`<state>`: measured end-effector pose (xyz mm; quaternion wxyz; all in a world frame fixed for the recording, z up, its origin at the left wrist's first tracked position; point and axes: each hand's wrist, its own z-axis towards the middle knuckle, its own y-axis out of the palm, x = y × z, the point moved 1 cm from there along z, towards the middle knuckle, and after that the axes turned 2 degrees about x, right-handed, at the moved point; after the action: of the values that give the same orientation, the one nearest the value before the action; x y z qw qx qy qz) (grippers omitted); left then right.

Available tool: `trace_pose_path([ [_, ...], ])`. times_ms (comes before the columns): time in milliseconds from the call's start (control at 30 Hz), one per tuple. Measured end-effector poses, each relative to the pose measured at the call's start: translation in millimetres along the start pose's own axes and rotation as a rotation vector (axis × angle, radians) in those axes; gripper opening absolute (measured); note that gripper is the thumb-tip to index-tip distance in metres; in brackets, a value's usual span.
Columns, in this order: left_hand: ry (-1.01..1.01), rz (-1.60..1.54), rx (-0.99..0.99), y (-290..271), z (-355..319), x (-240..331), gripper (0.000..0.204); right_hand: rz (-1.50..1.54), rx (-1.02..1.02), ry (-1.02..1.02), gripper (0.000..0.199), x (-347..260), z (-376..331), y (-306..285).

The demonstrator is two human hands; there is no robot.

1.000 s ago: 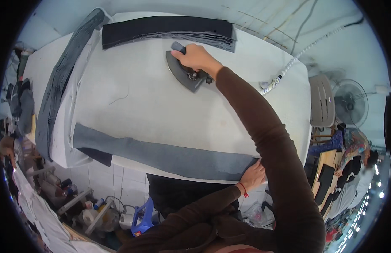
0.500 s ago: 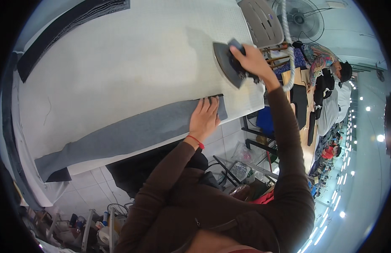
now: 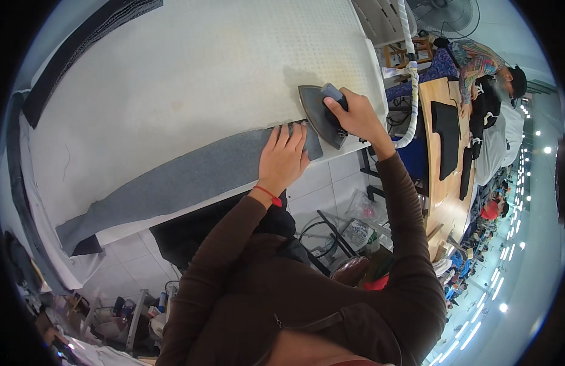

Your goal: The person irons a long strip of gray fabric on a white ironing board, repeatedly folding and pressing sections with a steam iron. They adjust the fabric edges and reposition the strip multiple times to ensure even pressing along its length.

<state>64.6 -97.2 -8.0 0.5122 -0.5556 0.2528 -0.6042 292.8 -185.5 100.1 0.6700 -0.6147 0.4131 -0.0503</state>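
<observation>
Cloth first: I see a long grey strip [image 3: 191, 174] lying along the near edge of the white ironing table [image 3: 191, 73]. My left hand [image 3: 283, 160] rests flat and open on its right end. My right hand [image 3: 354, 116] grips the iron [image 3: 319, 121], right beside the table's edge. Lots of bare table lies behind.

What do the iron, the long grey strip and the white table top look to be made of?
The iron looks like dull grey metal with a dark, probably plastic handle under the right hand. The grey strip, pressed flat by the left hand, seems a matte woven cloth. The table top appears to be padded white fabric, dotted and slightly stained.
</observation>
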Motion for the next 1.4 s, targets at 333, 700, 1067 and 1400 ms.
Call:
trace_pose_path([
  [333,-0.009,-0.075,0.038,12,-8,-2,0.061,-0.011,-0.019,-0.007,0.053,8,-2,10],
  [700,-0.133,-0.328,0.112,5,-6,-6,0.054,-0.099,-0.017,0.051,0.056,1,-12,21],
  [1067,0.252,0.050,0.178,-43,-6,-86,0.038,-0.108,0.030,0.015,0.049,-6,-19,23],
  [1400,0.518,0.022,0.120,-42,-8,-110,0.030,-0.172,0.037,-0.016,0.050,-16,-27,30],
])
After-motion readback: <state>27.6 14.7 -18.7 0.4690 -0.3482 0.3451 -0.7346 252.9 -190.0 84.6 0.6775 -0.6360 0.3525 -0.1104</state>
